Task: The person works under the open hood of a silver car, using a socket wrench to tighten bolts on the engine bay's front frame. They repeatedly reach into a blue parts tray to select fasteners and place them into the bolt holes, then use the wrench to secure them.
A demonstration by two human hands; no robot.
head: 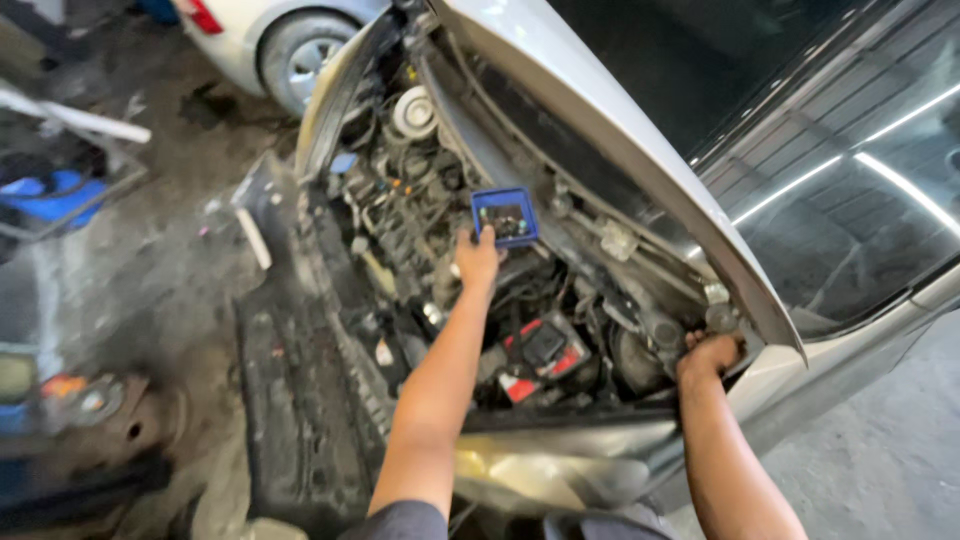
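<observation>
Left hand (477, 258) gripping blue tray (505, 216) edge, right hand (708, 355) clutching engine-bay (560, 320) corner

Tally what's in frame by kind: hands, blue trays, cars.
Hands: 2, the left hand at the tray, the right hand on the bay's edge
Blue tray: 1
Cars: 2, the open-hood car and the white car behind
Total: 5

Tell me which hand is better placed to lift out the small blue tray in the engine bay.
Left. The left hand already touches the blue tray; the right hand is off at the bay's edge by the fender, gripping there.
</observation>
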